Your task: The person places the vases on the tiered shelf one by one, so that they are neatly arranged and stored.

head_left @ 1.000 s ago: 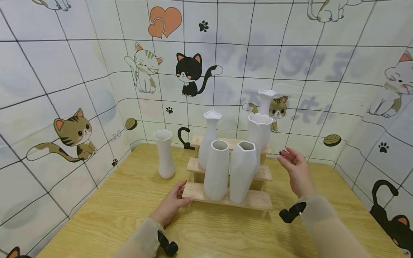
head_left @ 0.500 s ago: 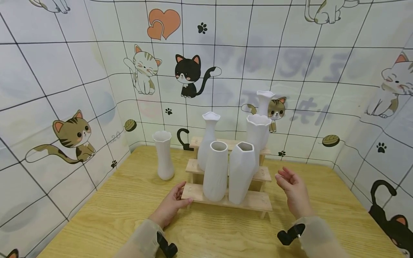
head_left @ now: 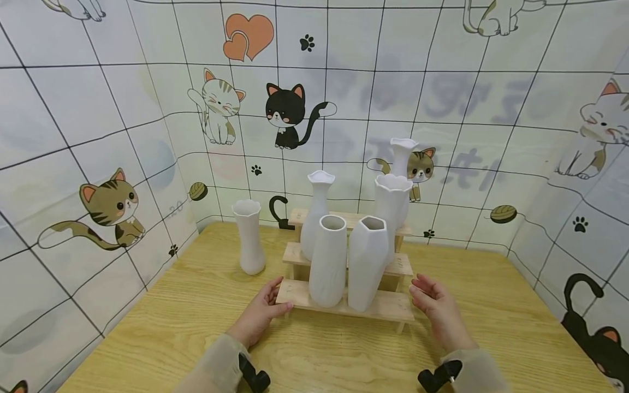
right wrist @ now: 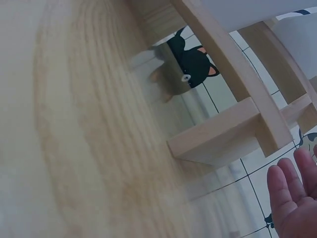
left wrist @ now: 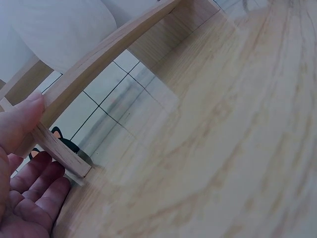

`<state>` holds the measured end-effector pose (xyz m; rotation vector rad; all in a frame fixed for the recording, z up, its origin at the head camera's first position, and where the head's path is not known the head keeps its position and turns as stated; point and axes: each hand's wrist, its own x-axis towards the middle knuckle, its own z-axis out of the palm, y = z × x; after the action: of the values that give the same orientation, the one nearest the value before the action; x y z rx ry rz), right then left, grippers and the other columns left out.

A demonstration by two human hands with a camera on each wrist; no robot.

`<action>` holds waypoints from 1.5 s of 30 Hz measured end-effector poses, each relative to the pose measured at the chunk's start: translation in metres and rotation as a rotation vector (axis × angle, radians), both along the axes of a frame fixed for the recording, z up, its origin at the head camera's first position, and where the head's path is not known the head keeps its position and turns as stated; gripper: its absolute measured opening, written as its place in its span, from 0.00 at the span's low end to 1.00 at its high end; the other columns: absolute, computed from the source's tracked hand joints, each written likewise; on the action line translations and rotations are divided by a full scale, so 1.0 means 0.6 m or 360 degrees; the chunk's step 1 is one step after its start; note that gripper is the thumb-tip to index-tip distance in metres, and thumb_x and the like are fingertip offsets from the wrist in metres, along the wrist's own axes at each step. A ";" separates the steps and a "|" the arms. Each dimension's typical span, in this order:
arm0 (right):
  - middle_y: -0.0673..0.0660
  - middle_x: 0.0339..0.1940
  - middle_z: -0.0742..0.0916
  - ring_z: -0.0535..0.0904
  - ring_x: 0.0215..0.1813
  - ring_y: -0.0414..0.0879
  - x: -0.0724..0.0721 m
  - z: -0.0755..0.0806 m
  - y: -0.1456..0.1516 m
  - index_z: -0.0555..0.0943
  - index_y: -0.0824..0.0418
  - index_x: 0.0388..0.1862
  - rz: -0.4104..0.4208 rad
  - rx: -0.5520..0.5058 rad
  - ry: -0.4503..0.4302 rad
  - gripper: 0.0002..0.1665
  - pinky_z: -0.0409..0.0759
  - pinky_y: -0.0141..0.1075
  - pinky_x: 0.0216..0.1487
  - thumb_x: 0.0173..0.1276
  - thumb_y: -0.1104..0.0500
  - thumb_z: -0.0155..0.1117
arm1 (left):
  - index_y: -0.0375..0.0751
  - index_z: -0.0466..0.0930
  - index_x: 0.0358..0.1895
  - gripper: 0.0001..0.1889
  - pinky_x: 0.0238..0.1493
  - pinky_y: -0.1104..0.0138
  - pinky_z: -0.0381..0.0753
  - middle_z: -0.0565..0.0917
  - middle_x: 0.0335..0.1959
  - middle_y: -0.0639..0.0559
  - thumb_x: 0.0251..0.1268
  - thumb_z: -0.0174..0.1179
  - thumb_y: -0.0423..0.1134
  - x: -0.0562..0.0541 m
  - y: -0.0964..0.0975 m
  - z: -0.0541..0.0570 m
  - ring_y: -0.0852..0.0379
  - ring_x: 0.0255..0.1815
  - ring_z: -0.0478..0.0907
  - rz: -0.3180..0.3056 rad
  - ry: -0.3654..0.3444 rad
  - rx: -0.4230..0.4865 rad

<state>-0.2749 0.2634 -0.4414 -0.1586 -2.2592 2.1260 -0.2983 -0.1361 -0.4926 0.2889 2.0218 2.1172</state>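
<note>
A three-tier wooden stand (head_left: 390,305) holds several white vases. On its lowest shelf are a round-mouthed vase (head_left: 328,267) and a faceted vase (head_left: 366,267). Behind them are a slim-necked vase (head_left: 316,218), a scalloped vase (head_left: 390,202) and, highest, a flared-neck vase (head_left: 403,155). My left hand (head_left: 260,311) grips the left end of the lowest shelf, thumb at its front edge (left wrist: 22,119) and fingers around by the leg (left wrist: 64,153). Off the shelf's right end, my right hand (head_left: 436,311) is held with fingers extended and nothing in it.
Another white vase (head_left: 250,240) stands alone on the wooden table (head_left: 172,322), left of the stand. A cat-print tiled cloth (head_left: 354,87) covers the walls behind and on both sides. Each wrist carries a black camera mount (head_left: 255,374).
My right hand has come down and toward me, from beside the upper shelves to the lowest shelf's right end. The left hand keeps its place on the stand; the vases stay put.
</note>
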 end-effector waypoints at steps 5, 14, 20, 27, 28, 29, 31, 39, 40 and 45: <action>0.64 0.73 0.62 0.71 0.49 0.28 0.006 -0.011 -0.002 0.51 0.66 0.76 0.0021 0.0013 -0.0061 0.40 0.73 0.27 0.52 0.74 0.55 0.57 | 0.42 0.46 0.76 0.45 0.61 0.59 0.69 0.63 0.70 0.38 0.61 0.67 0.39 -0.003 0.001 -0.003 0.47 0.65 0.66 0.0003 0.0012 -0.0014; 0.66 0.74 0.59 0.73 0.50 0.35 0.014 -0.038 -0.001 0.50 0.66 0.76 0.0121 -0.0032 -0.0149 0.42 0.74 0.32 0.46 0.73 0.56 0.58 | 0.39 0.46 0.76 0.46 0.63 0.57 0.66 0.62 0.70 0.37 0.61 0.67 0.37 -0.003 0.004 -0.003 0.45 0.67 0.63 0.0020 -0.0001 0.0009; 0.67 0.73 0.60 0.62 0.67 0.55 0.012 -0.055 0.002 0.52 0.66 0.76 0.0203 0.0033 -0.0144 0.42 0.71 0.41 0.57 0.71 0.55 0.60 | 0.39 0.46 0.76 0.46 0.62 0.58 0.68 0.63 0.70 0.36 0.61 0.67 0.37 -0.001 0.004 -0.002 0.46 0.66 0.64 0.0025 -0.0010 0.0006; 0.71 0.74 0.58 0.55 0.72 0.62 0.011 -0.064 0.005 0.50 0.66 0.76 0.0278 0.0062 -0.0150 0.43 0.63 0.52 0.65 0.72 0.56 0.60 | 0.41 0.46 0.76 0.46 0.63 0.56 0.65 0.63 0.69 0.38 0.61 0.67 0.40 -0.001 0.002 -0.005 0.47 0.65 0.64 0.0024 -0.0013 -0.0012; 0.71 0.73 0.59 0.55 0.71 0.62 0.012 -0.065 0.006 0.50 0.66 0.77 0.0277 0.0061 -0.0148 0.43 0.63 0.51 0.65 0.72 0.56 0.60 | 0.42 0.46 0.76 0.45 0.64 0.56 0.64 0.64 0.68 0.38 0.62 0.66 0.40 0.000 0.002 -0.004 0.47 0.65 0.64 0.0033 -0.0014 -0.0014; 0.71 0.73 0.60 0.57 0.71 0.62 0.012 -0.066 0.006 0.50 0.65 0.77 0.0268 0.0061 -0.0149 0.43 0.63 0.50 0.64 0.72 0.56 0.60 | 0.42 0.47 0.76 0.44 0.64 0.55 0.63 0.64 0.68 0.38 0.63 0.65 0.41 0.000 0.003 -0.004 0.47 0.65 0.64 0.0043 -0.0004 -0.0027; 0.70 0.72 0.61 0.58 0.70 0.60 0.013 -0.067 0.006 0.50 0.64 0.77 0.0261 0.0058 -0.0153 0.42 0.63 0.50 0.64 0.72 0.57 0.59 | 0.41 0.48 0.76 0.42 0.64 0.53 0.63 0.64 0.67 0.38 0.65 0.63 0.43 0.001 0.004 -0.001 0.46 0.65 0.64 0.0081 0.0008 -0.0041; 0.71 0.73 0.58 0.57 0.71 0.62 0.012 -0.069 0.006 0.49 0.64 0.77 0.0269 0.0058 -0.0151 0.43 0.59 0.55 0.67 0.72 0.56 0.59 | 0.35 0.55 0.73 0.35 0.63 0.53 0.66 0.65 0.68 0.37 0.69 0.58 0.45 0.000 0.003 0.019 0.44 0.66 0.64 0.0410 0.0069 0.0010; 0.71 0.73 0.59 0.57 0.71 0.62 0.012 -0.069 0.006 0.49 0.64 0.77 0.0267 0.0064 -0.0148 0.43 0.59 0.55 0.67 0.72 0.55 0.59 | 0.36 0.56 0.73 0.35 0.63 0.53 0.67 0.66 0.68 0.37 0.69 0.59 0.46 0.000 0.001 0.023 0.45 0.66 0.65 0.0459 0.0073 -0.0002; 0.71 0.72 0.61 0.59 0.70 0.61 0.011 -0.069 0.006 0.51 0.64 0.76 0.0247 0.0058 -0.0141 0.44 0.60 0.54 0.66 0.71 0.55 0.61 | 0.37 0.60 0.70 0.33 0.56 0.61 0.71 0.70 0.64 0.41 0.69 0.58 0.50 -0.001 -0.020 0.042 0.51 0.60 0.68 0.0723 0.0088 -0.0122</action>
<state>-0.2684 0.2673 -0.4830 -0.0802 -2.4332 2.1906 -0.2992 -0.1484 -0.4671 -0.1427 2.3748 2.2870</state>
